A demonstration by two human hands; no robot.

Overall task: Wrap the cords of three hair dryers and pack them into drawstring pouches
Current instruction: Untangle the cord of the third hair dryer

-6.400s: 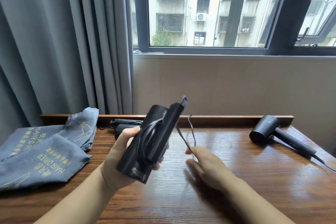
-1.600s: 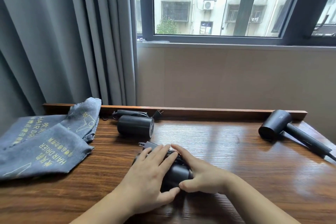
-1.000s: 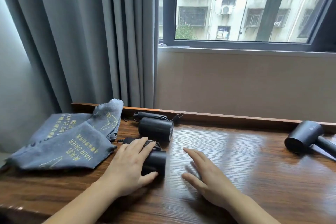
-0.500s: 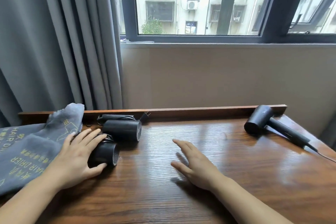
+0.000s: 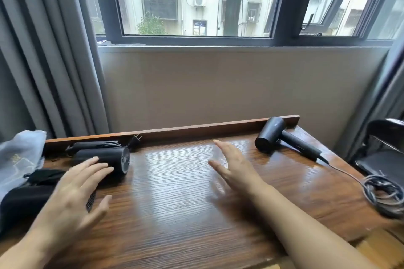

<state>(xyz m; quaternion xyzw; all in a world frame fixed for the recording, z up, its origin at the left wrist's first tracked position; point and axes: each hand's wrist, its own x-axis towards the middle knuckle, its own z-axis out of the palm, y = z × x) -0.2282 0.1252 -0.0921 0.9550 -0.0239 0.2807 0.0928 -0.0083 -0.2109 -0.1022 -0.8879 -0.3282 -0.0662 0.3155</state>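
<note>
Both hands spread, grasping nothing. Left hand [image 5: 74,190]: flat, fingers straight, over the near-left hair dryer [image 5: 26,200] (contact uncertain; its fingertips reach toward the second dryer). Right hand [image 5: 234,168]: palm down, fingers extended, above the bare middle of the counter [image 5: 175,203], blurred, pointing toward the far right.

Stock on counter:
- Near-left hair dryer: folded, cord apparently bundled against it.
- Second hair dryer [image 5: 105,157]: far left, against the back ledge, cord wrapped, plug [image 5: 135,138] poking up behind.
- Third hair dryer [image 5: 277,135]: far right, handle out, loose cord [image 5: 384,194] heaped at the right edge.
- Drawstring pouches [image 5: 19,155]: grey, far left, none visibly filled.

Progress, as judged: two cords wrapped, one left; all packing outstanding.
</note>
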